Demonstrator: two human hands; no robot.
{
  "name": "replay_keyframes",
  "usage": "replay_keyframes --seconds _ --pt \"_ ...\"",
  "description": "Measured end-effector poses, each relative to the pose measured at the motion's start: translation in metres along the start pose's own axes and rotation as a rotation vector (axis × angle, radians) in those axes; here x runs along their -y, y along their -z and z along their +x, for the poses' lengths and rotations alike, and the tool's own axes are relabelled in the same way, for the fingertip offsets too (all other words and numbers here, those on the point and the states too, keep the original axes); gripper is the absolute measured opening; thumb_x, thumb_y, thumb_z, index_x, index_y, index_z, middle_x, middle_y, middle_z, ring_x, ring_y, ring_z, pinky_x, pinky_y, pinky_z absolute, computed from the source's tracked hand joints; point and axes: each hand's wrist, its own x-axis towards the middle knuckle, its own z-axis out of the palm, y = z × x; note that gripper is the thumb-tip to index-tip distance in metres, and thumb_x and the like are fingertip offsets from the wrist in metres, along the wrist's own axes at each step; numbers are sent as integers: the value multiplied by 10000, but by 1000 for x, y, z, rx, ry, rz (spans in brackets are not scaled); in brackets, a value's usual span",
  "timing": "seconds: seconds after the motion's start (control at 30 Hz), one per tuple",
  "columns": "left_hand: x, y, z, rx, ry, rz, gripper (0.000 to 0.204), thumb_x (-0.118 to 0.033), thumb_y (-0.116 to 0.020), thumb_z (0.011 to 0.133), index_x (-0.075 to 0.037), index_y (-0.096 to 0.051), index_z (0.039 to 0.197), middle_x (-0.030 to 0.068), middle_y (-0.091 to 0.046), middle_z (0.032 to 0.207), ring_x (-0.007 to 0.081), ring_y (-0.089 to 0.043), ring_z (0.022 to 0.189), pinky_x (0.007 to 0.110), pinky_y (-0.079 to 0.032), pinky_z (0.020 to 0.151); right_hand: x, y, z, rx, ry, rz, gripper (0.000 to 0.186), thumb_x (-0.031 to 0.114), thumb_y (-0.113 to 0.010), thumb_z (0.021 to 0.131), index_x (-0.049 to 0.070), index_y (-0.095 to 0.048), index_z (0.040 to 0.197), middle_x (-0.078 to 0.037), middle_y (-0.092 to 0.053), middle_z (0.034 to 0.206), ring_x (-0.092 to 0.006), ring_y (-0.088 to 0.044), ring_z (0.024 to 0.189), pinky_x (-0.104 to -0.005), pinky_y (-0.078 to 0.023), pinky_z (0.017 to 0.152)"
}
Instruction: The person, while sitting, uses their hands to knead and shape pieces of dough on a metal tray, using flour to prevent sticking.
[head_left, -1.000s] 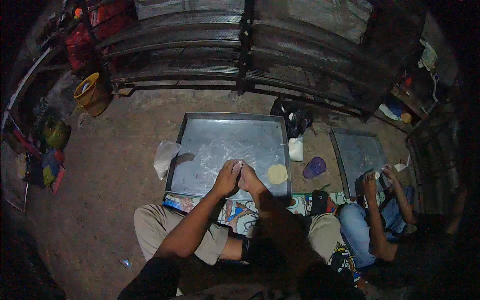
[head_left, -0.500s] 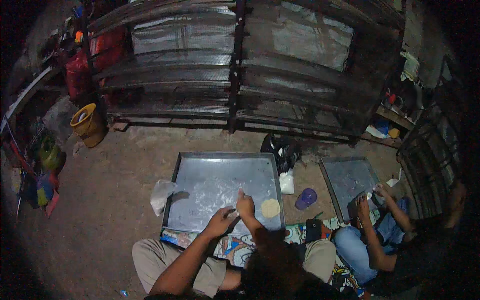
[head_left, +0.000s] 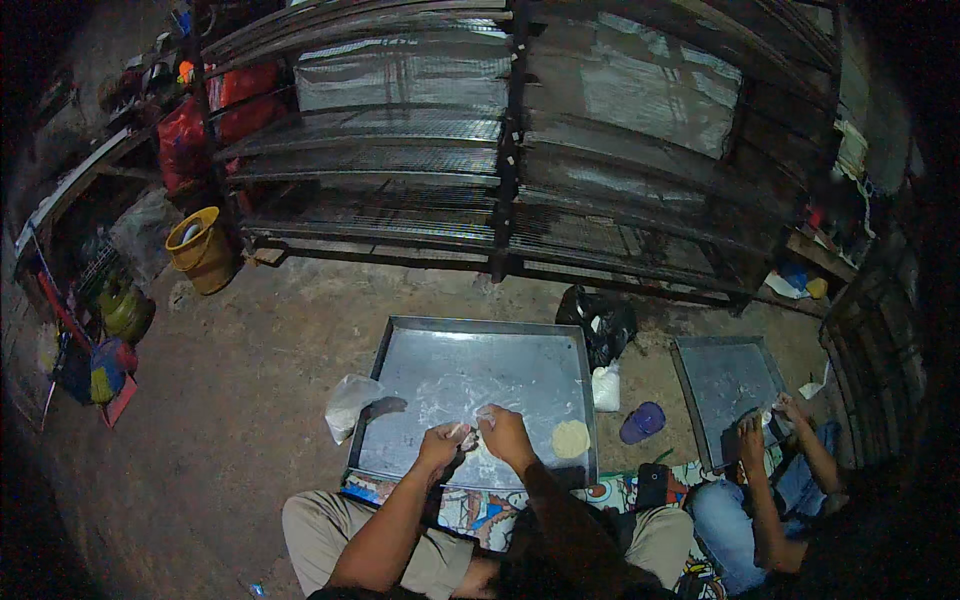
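A wide metal tray (head_left: 480, 370), dusted with white powder, lies in front of my folded legs. Over its near part my left hand (head_left: 440, 447) is closed, and a small whitish piece that looks like dough shows at its fingertips. My right hand (head_left: 507, 437) is pinched close beside it, above the powdered patch; what its fingers grip is too small to make out. On the tray's right side rests a flat, round, pale yellow sheet of dough (head_left: 571, 439).
A clear bag of white powder (head_left: 350, 405) leans at the tray's left edge. At its right are a black plastic bag (head_left: 600, 325), a white packet (head_left: 606, 388), a purple cup (head_left: 642, 423) and a phone (head_left: 653, 486). A co-worker handles something white by a second tray (head_left: 728, 385).
My right hand's extended finger has drawn in, and the hand has come down beside my left one. The whole view has shifted slightly, moving the tray rightward in the picture.
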Motion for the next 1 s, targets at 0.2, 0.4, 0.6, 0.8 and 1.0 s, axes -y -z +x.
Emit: replay_keyframes --seconds 0.2,0.4,0.6,0.8,1.0 --pt "6 11 9 -286 -298 489 321 -346 -637 921 -41 -722 976 152 -718 834 272 -695 747 390 -529 712 -32 -26 -4 41 193 -483 497 327 -632 883 -66 -593 1185 -266 -559 1215 -419 -515 1143 -488 -424 976" --pt "3 -2 8 -356 -272 319 340 -335 -549 964 -36 -711 967 165 -701 800 296 -683 768 401 -519 733 -6 -50 -22 241 298 -654 430 276 -630 836 -37 -633 1130 -218 -577 1170 -393 -522 1099 -479 -468 931" --pt "-11 8 -2 -322 -203 130 230 -218 -627 937 -22 -707 1027 113 -721 840 215 -673 761 347 -521 718 11 -57 -47 345 338 -540 265 154 -567 858 -24 -657 1033 -183 -601 1109 -344 -571 1083 -438 -550 801" --pt "27 20 21 -267 -228 167 229 -183 -707 876 -33 -726 1047 109 -737 930 192 -693 856 323 -535 777 -10 -61 -46 253 331 -356 169 105 -536 883 -15 -651 911 -200 -653 870 -373 -654 848 -469 -538 741" --pt "36 16 22 -297 -188 366 251 -197 -693 876 -26 -718 1058 96 -731 902 185 -683 797 334 -535 740 -5 -58 -45 274 361 -401 131 35 -559 803 -14 -675 837 -199 -656 875 -361 -665 842 -447 -555 731"
